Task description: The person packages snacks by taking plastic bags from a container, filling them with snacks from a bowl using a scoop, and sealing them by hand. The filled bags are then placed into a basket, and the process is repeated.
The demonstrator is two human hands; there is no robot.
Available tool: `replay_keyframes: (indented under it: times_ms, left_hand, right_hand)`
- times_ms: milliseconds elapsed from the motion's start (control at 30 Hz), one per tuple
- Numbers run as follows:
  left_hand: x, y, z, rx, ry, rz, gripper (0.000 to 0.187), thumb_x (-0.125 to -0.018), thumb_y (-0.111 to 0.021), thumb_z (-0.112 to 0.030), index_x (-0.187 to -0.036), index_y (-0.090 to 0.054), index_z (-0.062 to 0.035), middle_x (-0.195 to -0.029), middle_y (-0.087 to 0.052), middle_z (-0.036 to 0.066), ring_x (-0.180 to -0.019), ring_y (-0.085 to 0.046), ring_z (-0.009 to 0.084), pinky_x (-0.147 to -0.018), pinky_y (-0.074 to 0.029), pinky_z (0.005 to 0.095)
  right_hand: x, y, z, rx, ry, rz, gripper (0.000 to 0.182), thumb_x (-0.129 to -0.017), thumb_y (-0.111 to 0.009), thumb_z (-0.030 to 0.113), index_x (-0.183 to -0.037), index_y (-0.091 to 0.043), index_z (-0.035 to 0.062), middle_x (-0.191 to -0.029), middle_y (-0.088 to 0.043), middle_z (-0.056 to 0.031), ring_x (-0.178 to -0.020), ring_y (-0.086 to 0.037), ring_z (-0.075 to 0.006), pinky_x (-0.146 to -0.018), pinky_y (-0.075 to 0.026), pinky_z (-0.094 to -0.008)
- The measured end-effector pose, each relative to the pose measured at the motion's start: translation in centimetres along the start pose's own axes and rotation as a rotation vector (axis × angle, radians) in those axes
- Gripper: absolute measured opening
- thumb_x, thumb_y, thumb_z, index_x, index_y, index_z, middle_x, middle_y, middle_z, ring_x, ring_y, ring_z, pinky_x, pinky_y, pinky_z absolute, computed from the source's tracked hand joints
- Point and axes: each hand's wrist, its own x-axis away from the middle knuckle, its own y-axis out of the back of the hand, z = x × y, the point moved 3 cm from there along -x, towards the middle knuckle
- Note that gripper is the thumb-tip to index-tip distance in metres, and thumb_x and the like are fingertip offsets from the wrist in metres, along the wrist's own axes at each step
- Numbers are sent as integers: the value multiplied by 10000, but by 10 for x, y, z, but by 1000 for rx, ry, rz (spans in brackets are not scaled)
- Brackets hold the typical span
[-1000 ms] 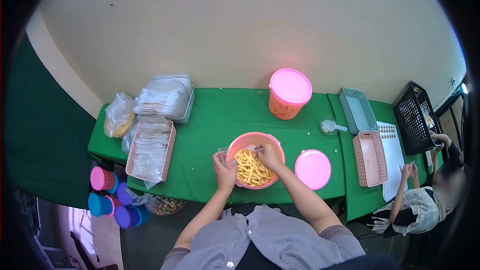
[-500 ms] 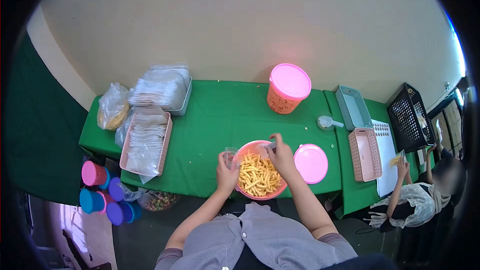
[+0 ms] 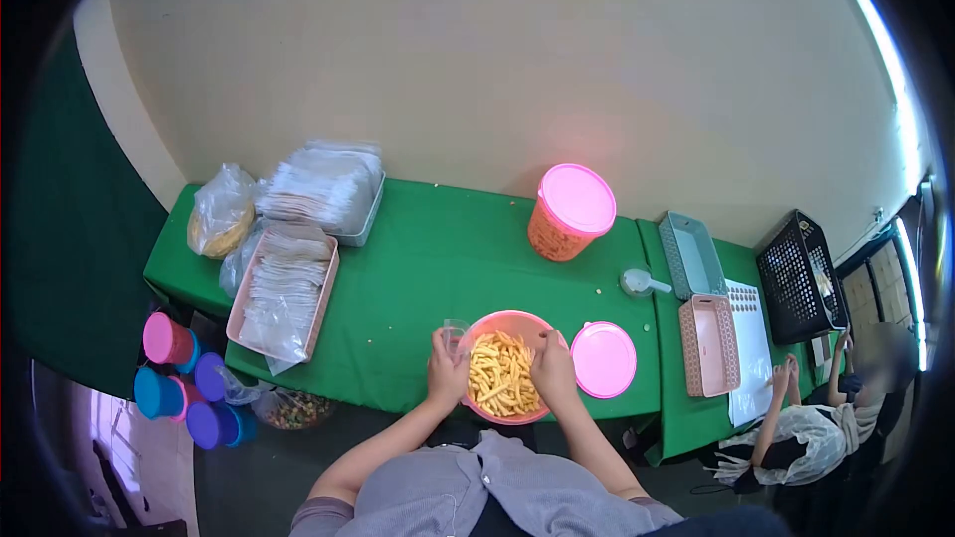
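Reaching over a green-covered table [image 3: 428,259], a person rested the right hand [image 3: 553,370] on the near right rim of a pink bowl [image 3: 502,322] filled with yellow stick-shaped snacks [image 3: 502,376], fingers curled over the edge and among the snacks; whether they gripped any could not be told. The left hand [image 3: 447,370] was closed around a small clear cup [image 3: 456,332] held against the bowl's left rim. The bowl sat at the table's near edge, with its pink lid [image 3: 603,359] lying just beside it on the right. Farther back stood an orange tub with a pink lid [image 3: 570,211]. At left, two trays of clear packets [image 3: 288,283] lay side by side. A co-worker [image 3: 811,428] sat at the table's far right end.
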Motion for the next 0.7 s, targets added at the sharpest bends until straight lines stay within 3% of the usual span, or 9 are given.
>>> replay_keyframes:
  times_ms: [67,300,400,467,600,667,700]
  left_hand:
    - [2,-3,2,145,-22,-16,509,-797,-586,-11,-1235,-328,-22,-1053,-552,191,-973,-581,356,-821,-469,416]
    - [2,-5,10,228,-17,-5,522,-801,-573,1,-1251,-309,-12,-1063,-502,182,-993,-540,313,-846,-453,394]
    - [2,-4,6,274,-2,-21,535,-795,-579,1,-1256,-308,-15,-1061,-502,177,-1002,-534,303,-838,-457,392]
    - [3,-1,-3,164,11,-4,511,-834,-558,23,-1264,-287,-31,-1076,-484,129,-1003,-536,209,-827,-475,322]
    - [-1,-2,-2,190,-1,-17,504,-830,-567,15,-1263,-313,-31,-1061,-508,130,-979,-546,207,-813,-477,321]
    - [-2,0,1,130,9,-41,544,-770,-619,-12,-1251,-362,-18,-1031,-534,169,-943,-567,294,-811,-470,384]
    - [-2,0,0,127,9,-42,544,-770,-619,-12,-1251,-362,-18,-1031,-534,169,-943,-567,294,-811,-470,384]
  right_hand:
    - [6,18,19,21,-199,216,301,-815,-523,-11,-1105,-441,1,-833,-613,-265,-818,-613,-438,-689,-474,-510]
    - [25,26,32,-98,-377,311,259,-848,-526,10,-1083,-417,8,-775,-598,-250,-751,-621,-424,-634,-471,-489]
    - [28,26,34,-198,-385,254,249,-859,-526,12,-1083,-416,9,-737,-587,-229,-682,-631,-386,-594,-464,-468]
    - [32,22,31,-325,-459,230,247,-874,-527,2,-1098,-423,5,-723,-595,-183,-651,-659,-279,-558,-498,-388]
    - [13,18,-4,-616,-526,242,227,-893,-531,6,-1109,-465,-13,-776,-623,-137,-678,-672,-189,-562,-534,-299]
    - [-11,20,-27,-854,-578,386,192,-908,-539,24,-1091,-521,-33,-845,-635,-112,-713,-672,-160,-598,-554,-248]
    - [-21,22,-30,-819,-574,354,169,-920,-544,57,-1056,-554,-45,-863,-642,-116,-701,-669,-170,-606,-558,-259]
